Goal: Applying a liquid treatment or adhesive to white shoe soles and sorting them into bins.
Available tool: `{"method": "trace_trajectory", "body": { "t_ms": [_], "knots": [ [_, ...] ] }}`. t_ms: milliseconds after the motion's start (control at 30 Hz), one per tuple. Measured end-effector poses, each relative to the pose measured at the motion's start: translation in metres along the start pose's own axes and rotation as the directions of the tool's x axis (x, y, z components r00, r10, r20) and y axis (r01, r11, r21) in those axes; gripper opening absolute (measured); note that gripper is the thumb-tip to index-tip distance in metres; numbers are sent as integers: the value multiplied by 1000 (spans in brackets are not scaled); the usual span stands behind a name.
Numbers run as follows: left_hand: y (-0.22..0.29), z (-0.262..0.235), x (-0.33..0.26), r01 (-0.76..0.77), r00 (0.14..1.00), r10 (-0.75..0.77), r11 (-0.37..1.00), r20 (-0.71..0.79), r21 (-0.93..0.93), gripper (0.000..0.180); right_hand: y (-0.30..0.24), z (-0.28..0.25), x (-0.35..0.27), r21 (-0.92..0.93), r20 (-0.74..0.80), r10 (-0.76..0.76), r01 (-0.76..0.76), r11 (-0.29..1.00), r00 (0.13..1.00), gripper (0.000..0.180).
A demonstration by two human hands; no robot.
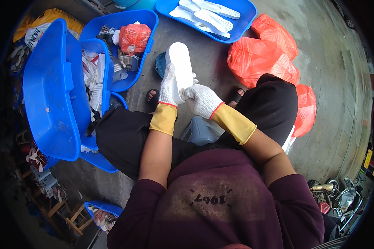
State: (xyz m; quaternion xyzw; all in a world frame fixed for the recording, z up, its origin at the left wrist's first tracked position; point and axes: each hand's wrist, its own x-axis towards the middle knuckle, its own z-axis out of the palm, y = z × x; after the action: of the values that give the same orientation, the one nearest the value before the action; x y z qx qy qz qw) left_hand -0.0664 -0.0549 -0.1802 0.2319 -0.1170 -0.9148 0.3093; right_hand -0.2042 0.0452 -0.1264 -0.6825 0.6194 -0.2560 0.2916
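Observation:
A white shoe sole (180, 58) is held up between my knees, its rounded end pointing away from me. My left hand (168, 88), in a white knit glove over a yellow cuff, is wrapped along the sole's left side. At the near end of the sole, my right hand (202, 101), gloved the same way, is closed with its fingertips pinching the edge. Some of my left fingers are hidden behind the sole. Ahead lie several more white shoe soles (212, 18) in a blue tub (164, 7).
Red plastic bags (253, 62) bulge beside my right knee. To the left stand blue tubs (50, 99) holding soles, bundles and scraps, with another red bag (135, 38) in one. A grey plastic stool (201, 132) shows between my legs. A motorcycle (340, 197) stands at far right.

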Motion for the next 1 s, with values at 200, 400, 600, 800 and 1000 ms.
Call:
{"method": "trace_trajectory", "body": {
  "t_ms": [200, 400, 600, 800, 1000],
  "knots": [
    [-22, 2, 7, -35, 998, 33, 998, -56, -45, 60, 18, -25, 35, -136, -73, 228, -236, 962, 971, 19],
    [-31, 28, -6, 135, 991, -136, 984, 2, 118, 62, 67, -80, 111, -428, -106, 419, -422, 799, 902, 26],
    [-27, 55, -5, 102, 986, -97, 994, 134, -34, 61, 67, -47, 93, -262, -328, -197, 112, 958, 924, 15],
    [-21, 20, 7, 28, 998, -26, 999, 52, -39, 72, 19, -21, 20, 4, -216, -332, 341, 940, 918, 9],
    [-24, 35, 8, 87, 993, -97, 985, 62, 150, 78, 42, -33, -12, 144, -78, -515, 521, 841, 853, 7]
  ]
}}
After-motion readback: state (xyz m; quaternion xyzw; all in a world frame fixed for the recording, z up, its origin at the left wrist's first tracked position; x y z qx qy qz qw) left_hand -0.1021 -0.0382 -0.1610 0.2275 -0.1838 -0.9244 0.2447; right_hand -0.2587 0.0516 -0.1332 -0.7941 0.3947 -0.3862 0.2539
